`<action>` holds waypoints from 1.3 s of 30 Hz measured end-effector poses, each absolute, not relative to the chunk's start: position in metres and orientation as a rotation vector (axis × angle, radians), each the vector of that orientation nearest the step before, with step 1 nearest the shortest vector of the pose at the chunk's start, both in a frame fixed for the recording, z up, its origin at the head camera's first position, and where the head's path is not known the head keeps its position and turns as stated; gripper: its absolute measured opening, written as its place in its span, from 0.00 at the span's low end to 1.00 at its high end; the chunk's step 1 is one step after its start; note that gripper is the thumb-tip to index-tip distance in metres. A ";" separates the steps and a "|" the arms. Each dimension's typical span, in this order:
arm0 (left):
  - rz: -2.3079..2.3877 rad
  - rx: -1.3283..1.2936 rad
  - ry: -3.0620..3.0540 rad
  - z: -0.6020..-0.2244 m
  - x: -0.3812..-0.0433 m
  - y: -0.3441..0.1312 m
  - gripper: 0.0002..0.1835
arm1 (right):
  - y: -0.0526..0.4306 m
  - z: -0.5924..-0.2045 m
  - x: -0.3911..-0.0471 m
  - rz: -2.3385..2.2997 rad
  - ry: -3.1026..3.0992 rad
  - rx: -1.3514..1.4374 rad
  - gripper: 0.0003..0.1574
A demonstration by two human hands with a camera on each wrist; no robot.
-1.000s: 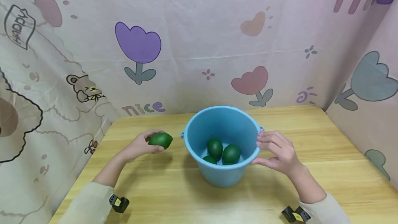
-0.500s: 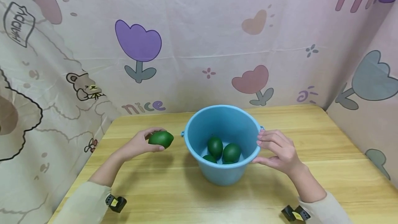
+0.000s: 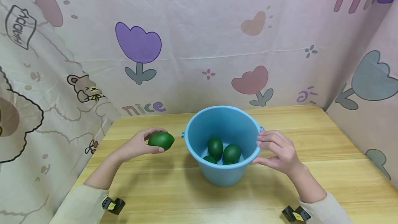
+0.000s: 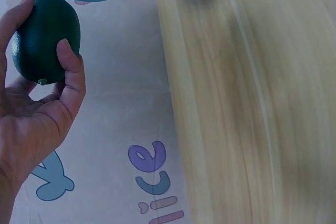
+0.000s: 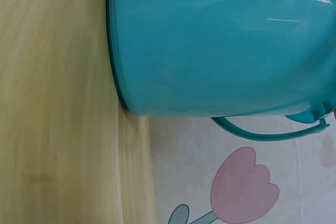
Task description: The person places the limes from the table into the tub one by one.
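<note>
My left hand (image 3: 140,143) holds a green lime (image 3: 161,141) between thumb and fingers, above the table and left of a light-blue bucket (image 3: 222,175). In the left wrist view the lime (image 4: 46,40) shows its small stem end, with the thumb and fingers curved round it. On the bucket's other side, my right hand (image 3: 278,153) grips the rim, its fingertips and thumb on the edge. Inside the bucket lie several limes (image 3: 231,154), one partly hidden by the front wall. The right wrist view shows the bucket's side (image 5: 220,45) and no fingers.
The bucket stands upright on a wooden table (image 3: 161,193). Its handle (image 5: 273,136) hangs at the far side. A printed cloth (image 3: 192,37) rises behind the table and along both sides.
My left hand and the lime have shifted only slightly, while the left forearm has swung a little to the left. The right hand and the bucket keep their places.
</note>
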State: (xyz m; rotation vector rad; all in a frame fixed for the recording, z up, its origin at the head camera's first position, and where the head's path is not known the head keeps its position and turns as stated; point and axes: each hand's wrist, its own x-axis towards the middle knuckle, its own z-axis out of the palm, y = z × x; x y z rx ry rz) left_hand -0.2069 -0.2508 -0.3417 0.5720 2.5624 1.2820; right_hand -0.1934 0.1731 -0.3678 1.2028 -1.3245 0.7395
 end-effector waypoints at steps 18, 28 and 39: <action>1.283 0.691 2.618 -0.322 -0.194 -0.241 0.29 | 0.174 -0.369 -0.195 0.731 -1.338 1.200 0.32; 1.272 0.732 2.598 -0.310 -0.193 -0.238 0.30 | 0.174 -0.369 -0.195 0.727 -1.330 1.198 0.32; 1.265 0.771 2.638 -0.299 -0.183 -0.231 0.30 | 0.174 -0.369 -0.194 0.725 -1.334 1.206 0.32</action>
